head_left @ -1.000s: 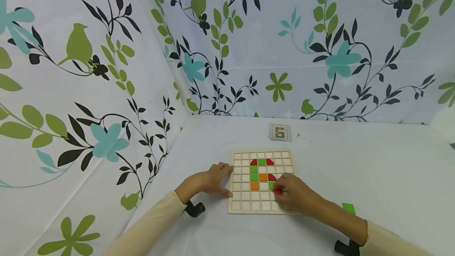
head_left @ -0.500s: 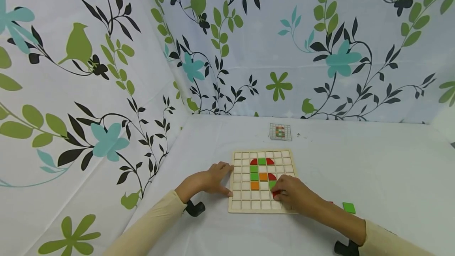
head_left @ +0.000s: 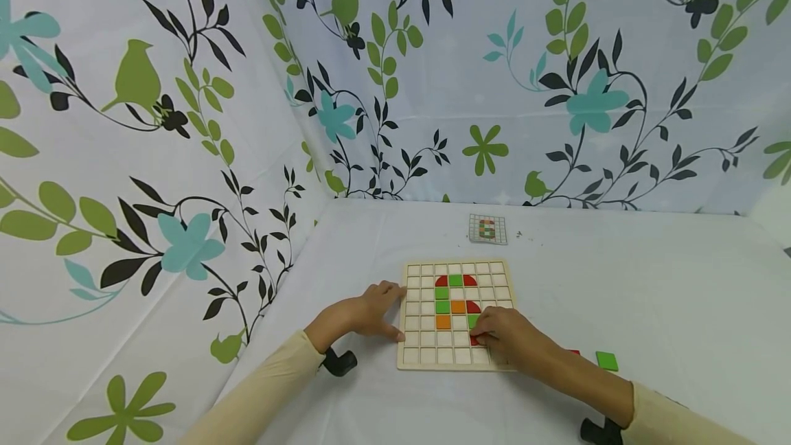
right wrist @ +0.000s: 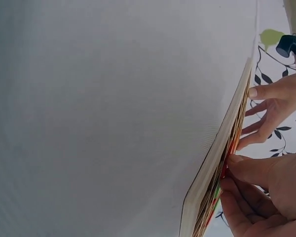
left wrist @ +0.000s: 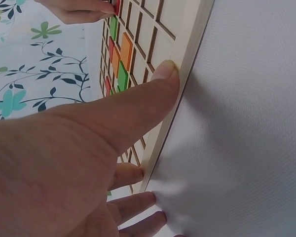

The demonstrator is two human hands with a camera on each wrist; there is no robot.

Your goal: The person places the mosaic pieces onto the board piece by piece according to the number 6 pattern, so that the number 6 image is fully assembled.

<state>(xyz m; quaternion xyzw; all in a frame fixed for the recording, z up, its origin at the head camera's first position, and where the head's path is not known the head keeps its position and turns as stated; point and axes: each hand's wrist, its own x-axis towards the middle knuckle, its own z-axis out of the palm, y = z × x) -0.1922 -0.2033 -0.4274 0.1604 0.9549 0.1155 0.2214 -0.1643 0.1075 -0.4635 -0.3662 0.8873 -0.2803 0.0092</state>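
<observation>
A wooden grid board [head_left: 441, 367] lies on the white table, with red, green and orange tiles set in some of its cells. My left hand [head_left: 364, 311] rests along the board's left edge, its thumb [left wrist: 165, 74] on the rim and its fingers spread further up. Over the lower right cells, my right hand [head_left: 509, 337] pinches a red tile [head_left: 474, 340] between thumb and fingertips, just below a green tile [head_left: 473, 320]. Most of that red tile is hidden by the fingers. An orange tile [head_left: 443, 322] sits in the same row as the green one, further left.
Behind the board lies a small card [head_left: 488, 229] printed with a coloured grid pattern. A loose green square tile [head_left: 607, 361] is on the table beyond my right forearm, and a red piece [head_left: 575, 351] peeks out beside it. Patterned cloth [head_left: 395, 122] hangs behind and to the left.
My right hand has shifted slightly down and left, bringing the red tile down into the cell below the green one. The left hand stays in place.
</observation>
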